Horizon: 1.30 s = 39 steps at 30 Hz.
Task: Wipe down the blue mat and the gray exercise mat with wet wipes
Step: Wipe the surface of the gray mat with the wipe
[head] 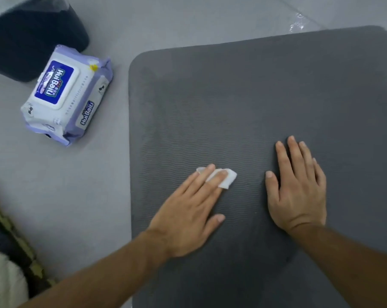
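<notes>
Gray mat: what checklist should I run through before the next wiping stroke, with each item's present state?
1. Wet wipe pressed under the left hand fingers: ok.
2. Right hand flat on the gray mat, bracing it: ok.
3. Mat's far corners lying flat: ok.
4. Wipes pack on the floor beside the mat, lid closed: ok.
5. Wipe damp and clean enough: cannot tell.

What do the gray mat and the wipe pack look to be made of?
Gray mat: likely foam rubber, matte, going by its fine ribbed texture and rounded corners. Wipe pack: thin glossy plastic film, crinkled at the seams, with a stiffer white plastic lid.
</notes>
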Each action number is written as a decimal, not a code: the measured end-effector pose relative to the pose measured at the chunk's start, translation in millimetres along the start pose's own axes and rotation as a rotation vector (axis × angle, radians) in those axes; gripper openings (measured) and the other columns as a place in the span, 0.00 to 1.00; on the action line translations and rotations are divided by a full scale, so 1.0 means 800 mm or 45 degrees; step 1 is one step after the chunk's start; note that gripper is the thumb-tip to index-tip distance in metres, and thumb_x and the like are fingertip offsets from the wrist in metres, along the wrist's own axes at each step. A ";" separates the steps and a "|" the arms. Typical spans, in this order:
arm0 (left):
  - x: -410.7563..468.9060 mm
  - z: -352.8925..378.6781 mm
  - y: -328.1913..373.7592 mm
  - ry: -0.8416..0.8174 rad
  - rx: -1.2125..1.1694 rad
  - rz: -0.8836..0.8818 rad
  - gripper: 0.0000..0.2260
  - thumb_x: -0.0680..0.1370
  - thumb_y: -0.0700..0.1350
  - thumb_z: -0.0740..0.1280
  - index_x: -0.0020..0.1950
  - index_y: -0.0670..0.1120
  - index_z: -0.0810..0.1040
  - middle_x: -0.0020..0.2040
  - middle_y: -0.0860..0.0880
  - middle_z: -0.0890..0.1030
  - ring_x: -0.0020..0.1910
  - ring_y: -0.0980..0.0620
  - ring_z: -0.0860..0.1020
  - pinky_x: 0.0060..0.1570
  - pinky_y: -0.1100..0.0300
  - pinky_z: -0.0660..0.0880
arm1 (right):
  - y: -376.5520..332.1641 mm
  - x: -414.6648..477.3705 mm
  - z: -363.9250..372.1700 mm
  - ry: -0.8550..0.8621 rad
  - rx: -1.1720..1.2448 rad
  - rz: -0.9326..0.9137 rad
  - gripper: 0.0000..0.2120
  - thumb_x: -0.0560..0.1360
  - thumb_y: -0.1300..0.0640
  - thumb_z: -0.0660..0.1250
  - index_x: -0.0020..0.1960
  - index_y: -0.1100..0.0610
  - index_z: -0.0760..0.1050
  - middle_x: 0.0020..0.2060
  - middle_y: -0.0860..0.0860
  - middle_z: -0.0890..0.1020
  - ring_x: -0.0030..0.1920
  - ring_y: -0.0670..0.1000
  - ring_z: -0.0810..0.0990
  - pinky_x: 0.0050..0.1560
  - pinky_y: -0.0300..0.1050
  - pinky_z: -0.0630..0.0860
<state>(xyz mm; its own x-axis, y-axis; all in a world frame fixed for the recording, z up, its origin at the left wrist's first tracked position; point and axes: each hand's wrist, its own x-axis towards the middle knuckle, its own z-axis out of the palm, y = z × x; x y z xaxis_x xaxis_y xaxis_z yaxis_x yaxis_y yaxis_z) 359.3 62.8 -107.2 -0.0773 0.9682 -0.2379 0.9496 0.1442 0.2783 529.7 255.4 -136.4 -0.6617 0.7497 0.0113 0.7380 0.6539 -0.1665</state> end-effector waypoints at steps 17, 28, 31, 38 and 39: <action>0.093 -0.042 -0.182 0.355 -0.110 -0.660 0.34 0.84 0.61 0.50 0.84 0.41 0.54 0.85 0.45 0.53 0.84 0.46 0.49 0.82 0.47 0.48 | 0.003 0.003 -0.003 0.004 0.000 0.006 0.31 0.83 0.45 0.52 0.83 0.56 0.60 0.83 0.54 0.59 0.83 0.55 0.55 0.79 0.59 0.57; 0.092 -0.041 -0.127 0.233 -0.017 -0.295 0.31 0.86 0.60 0.48 0.82 0.42 0.61 0.83 0.48 0.61 0.83 0.48 0.53 0.81 0.48 0.51 | 0.003 0.003 -0.002 -0.004 -0.018 0.002 0.31 0.82 0.45 0.53 0.82 0.56 0.62 0.82 0.54 0.60 0.83 0.56 0.56 0.78 0.60 0.59; 0.147 -0.068 -0.187 0.255 -0.017 -0.442 0.32 0.85 0.60 0.46 0.83 0.42 0.58 0.83 0.46 0.59 0.83 0.46 0.52 0.81 0.46 0.50 | 0.003 0.003 -0.002 -0.015 -0.024 0.001 0.31 0.82 0.45 0.53 0.82 0.56 0.62 0.83 0.54 0.60 0.83 0.55 0.56 0.79 0.60 0.58; 0.227 -0.095 -0.224 0.317 -0.193 -0.617 0.34 0.85 0.60 0.52 0.84 0.42 0.51 0.84 0.44 0.55 0.83 0.43 0.51 0.82 0.46 0.49 | 0.003 0.003 -0.003 -0.017 -0.002 0.009 0.31 0.82 0.44 0.53 0.82 0.56 0.62 0.83 0.53 0.60 0.83 0.55 0.56 0.80 0.59 0.58; 0.224 -0.090 -0.213 0.337 -0.205 -0.540 0.35 0.84 0.62 0.52 0.84 0.42 0.53 0.84 0.44 0.56 0.83 0.43 0.52 0.82 0.46 0.50 | 0.003 0.003 -0.004 -0.017 -0.004 0.008 0.31 0.82 0.44 0.53 0.82 0.56 0.62 0.83 0.53 0.60 0.83 0.55 0.56 0.80 0.59 0.58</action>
<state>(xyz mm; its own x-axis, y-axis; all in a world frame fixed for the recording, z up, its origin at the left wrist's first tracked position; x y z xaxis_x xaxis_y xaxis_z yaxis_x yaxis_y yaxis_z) 161.7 226.2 -130.6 -0.5387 0.8334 -0.1237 0.7610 0.5443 0.3531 530.3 258.8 -133.9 -0.6590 0.7522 -0.0025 0.7424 0.6498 -0.1633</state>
